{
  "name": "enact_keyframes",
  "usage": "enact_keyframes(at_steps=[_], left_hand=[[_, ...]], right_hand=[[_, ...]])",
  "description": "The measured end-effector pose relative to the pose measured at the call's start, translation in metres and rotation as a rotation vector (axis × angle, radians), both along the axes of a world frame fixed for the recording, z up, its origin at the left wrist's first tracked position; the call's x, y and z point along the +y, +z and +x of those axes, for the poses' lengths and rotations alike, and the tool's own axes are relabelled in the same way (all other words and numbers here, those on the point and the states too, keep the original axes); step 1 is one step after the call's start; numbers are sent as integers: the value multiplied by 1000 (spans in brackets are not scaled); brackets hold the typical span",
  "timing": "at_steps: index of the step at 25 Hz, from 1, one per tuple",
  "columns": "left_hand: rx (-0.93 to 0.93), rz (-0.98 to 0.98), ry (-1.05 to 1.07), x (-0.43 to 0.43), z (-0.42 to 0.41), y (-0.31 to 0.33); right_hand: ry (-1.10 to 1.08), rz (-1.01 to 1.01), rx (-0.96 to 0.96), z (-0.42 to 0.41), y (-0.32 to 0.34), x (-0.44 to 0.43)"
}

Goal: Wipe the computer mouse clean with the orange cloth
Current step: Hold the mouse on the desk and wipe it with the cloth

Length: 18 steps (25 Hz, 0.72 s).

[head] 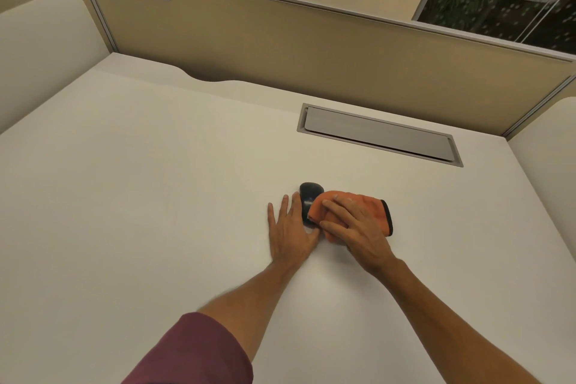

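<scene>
Maroon sleeve (193, 352) nearest; right hand (352, 224) presses orange cloth (371, 206) onto mouse (308, 193).

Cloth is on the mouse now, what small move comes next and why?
Probably drag the folded orange cloth forward over the dark rounded computer mouse. The right hand presses the cloth on the mouse's near right part, while its far end shows bare. The left hand lies flat against the mouse's left side, seemingly bracing it on the white desk.
</scene>
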State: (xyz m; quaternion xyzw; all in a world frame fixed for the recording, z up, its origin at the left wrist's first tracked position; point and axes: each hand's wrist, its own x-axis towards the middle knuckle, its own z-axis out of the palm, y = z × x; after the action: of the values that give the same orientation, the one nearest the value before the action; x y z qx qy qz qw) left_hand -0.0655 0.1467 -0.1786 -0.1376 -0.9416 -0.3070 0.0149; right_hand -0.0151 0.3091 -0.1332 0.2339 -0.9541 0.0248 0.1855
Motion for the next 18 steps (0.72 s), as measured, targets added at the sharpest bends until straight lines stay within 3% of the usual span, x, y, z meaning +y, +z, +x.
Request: enact_keyframes(at_steps=[3,5,8,9,11,14,18], left_hand=[[10,6,-17,0,0,1],[-12,11,0,-1,1,3],[-47,19,3,-1,1,6],[-45,15,-6,-3,0,7],[-33,13,-21,-10,2,7],[24,-3,-46,-25,9,2],[22,8,-22,-29,12,0]], right_hand=[[78,11,-32,5,-6,-1],[28,-87,-90,1,-4,1],[-258,-594,-247,-10,2,-8],[-280,-648,-209,-16,4,-12],[-208,-600,-166,-24,7,-16],[-111,-580,-289,-28,10,-20],[-240,-710,-474,-35,1,-27]])
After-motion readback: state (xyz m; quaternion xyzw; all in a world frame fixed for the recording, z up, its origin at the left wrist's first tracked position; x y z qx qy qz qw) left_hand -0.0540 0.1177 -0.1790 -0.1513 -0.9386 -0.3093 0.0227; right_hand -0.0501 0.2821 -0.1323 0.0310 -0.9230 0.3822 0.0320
